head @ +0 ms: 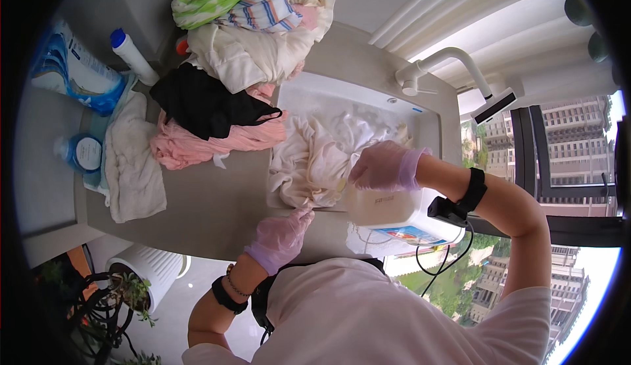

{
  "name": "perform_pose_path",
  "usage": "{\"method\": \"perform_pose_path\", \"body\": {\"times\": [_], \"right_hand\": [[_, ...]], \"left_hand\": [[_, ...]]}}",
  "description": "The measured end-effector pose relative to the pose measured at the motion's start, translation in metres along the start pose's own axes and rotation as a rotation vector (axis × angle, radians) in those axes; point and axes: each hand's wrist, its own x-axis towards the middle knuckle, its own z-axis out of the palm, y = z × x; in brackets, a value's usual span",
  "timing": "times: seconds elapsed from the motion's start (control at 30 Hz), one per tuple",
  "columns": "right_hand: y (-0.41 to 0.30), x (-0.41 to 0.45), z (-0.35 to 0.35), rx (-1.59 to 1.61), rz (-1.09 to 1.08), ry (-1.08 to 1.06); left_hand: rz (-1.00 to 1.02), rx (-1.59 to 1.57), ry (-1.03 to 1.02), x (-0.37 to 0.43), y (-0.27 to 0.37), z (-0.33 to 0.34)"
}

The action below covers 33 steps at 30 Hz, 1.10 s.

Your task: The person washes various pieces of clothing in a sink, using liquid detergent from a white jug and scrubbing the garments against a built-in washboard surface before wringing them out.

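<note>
My right hand (387, 166), in a thin purple glove, grips a large white plastic jug (394, 207). The jug tilts over the near right part of the sink, its mouth end towards the cloth. White wet cloth (320, 155) lies bunched in the white basin (308, 86), with suds around it. My left hand (281, 237), gloved too, is at the basin's front rim. Its fingertips pinch a corner of the white cloth there. The jug's label bears a picture, and my right hand hides its handle.
A white faucet (438, 64) stands behind the basin at the right. Left of the basin are a black garment (207, 101), pink cloth (182, 145) and piled laundry (246, 49). Farther left are a folded towel (133, 163), a blue bottle (86, 153) and a detergent bag (81, 69).
</note>
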Motion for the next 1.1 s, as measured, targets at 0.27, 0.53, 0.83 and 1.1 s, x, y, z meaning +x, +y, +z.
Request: {"method": "perform_pose_path", "body": {"times": [0.27, 0.53, 0.83, 1.1], "right_hand": [[0.014, -0.024, -0.024, 0.277, 0.257, 0.023], [0.024, -0.123, -0.028, 0.399, 0.137, 0.395], [0.019, -0.206, 0.011, 0.398, -0.131, 0.759], [0.028, -0.232, 0.034, 0.372, -0.306, 0.8]], "left_hand": [[-0.094, -0.097, -0.072, 0.004, 0.002, -0.018], [-0.29, -0.919, 0.09, 0.021, 0.008, -0.046], [-0.042, -1.186, 0.21, 0.092, 0.094, -0.092], [0.252, -0.305, 0.171, 0.122, 0.172, -0.096]]}}
